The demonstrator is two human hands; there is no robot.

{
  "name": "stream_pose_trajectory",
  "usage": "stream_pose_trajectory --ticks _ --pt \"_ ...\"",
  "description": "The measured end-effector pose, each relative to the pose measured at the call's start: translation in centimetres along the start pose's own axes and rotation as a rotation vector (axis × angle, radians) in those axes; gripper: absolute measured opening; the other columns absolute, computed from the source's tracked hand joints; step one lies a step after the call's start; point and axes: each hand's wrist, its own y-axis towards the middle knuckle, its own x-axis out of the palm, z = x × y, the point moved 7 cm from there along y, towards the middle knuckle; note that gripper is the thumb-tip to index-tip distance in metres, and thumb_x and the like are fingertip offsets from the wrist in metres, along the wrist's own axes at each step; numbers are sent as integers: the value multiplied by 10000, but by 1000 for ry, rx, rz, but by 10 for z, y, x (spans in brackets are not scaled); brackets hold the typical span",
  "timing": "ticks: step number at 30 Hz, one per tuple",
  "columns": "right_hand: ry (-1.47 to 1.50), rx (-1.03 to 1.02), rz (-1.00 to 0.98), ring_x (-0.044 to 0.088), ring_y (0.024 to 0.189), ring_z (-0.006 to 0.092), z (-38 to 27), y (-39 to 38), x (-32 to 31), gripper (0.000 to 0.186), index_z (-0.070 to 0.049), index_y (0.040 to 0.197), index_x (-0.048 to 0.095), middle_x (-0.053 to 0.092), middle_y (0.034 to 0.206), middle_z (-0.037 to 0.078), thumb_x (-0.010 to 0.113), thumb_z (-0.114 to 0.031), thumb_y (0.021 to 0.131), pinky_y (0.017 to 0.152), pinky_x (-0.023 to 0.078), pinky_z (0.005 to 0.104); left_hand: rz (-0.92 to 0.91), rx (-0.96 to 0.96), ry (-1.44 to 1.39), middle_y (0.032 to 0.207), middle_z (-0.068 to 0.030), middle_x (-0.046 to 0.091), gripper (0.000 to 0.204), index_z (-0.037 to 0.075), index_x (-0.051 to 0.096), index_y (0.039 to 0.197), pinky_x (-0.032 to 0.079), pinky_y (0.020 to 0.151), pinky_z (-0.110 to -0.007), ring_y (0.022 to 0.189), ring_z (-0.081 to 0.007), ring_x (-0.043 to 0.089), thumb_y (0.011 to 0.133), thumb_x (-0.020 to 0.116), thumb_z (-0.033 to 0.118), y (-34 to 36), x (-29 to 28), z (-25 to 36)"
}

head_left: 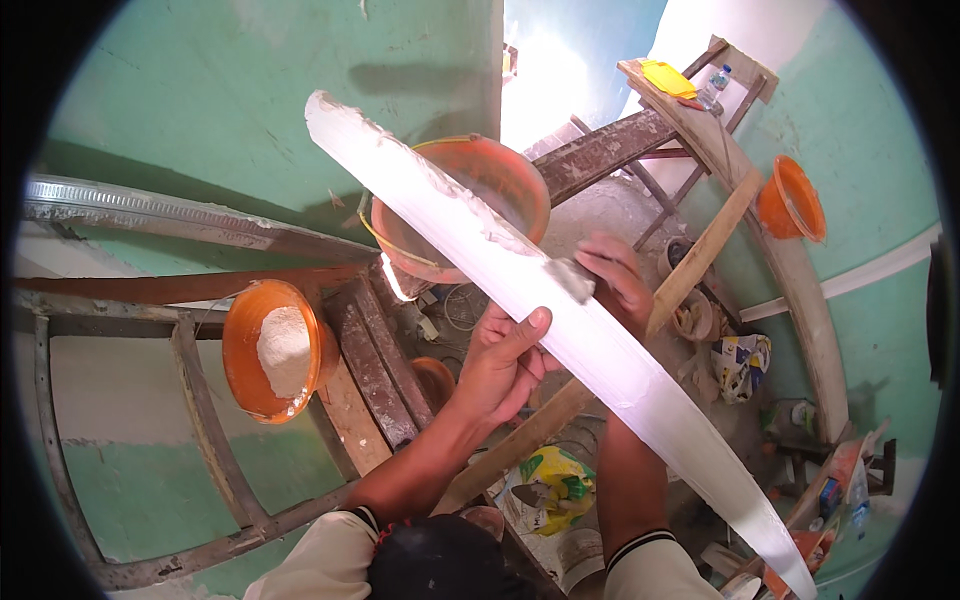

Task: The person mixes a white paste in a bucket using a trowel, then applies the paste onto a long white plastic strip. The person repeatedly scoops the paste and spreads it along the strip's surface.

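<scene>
A long white strip (630,385) runs diagonally across the head view, with thick white paste (480,215) along its upper edge. My left hand (505,365) grips the strip from below, thumb on its face. My right hand (612,275) has curled fingers on a small grey blade (570,278) pressed against the paste-covered edge; part of the hand is hidden behind the strip. Behind the strip sits a pink-orange bucket (515,175) with a yellow handle.
An orange basin (242,350) of white powder sits left on planks, beside a metal frame (190,400). Wooden beams (705,235) cross behind my hands. A rack (735,150) holds a yellow item, bottle and orange bucket (790,200). Containers and bags (740,365) lie below.
</scene>
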Motion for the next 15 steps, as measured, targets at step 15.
stream_pose_trajectory --ticks 15 --pt "-1044 668 -98 653 874 283 -187 -329 -260 243 -93 1241 666 690 954 100 654 -105 998 788 508 448 -21 58 86 1458 -204 578 434 -99 484 1454 508 1116 -424 1305 -297 580 1086 573 113 80 -102 49"
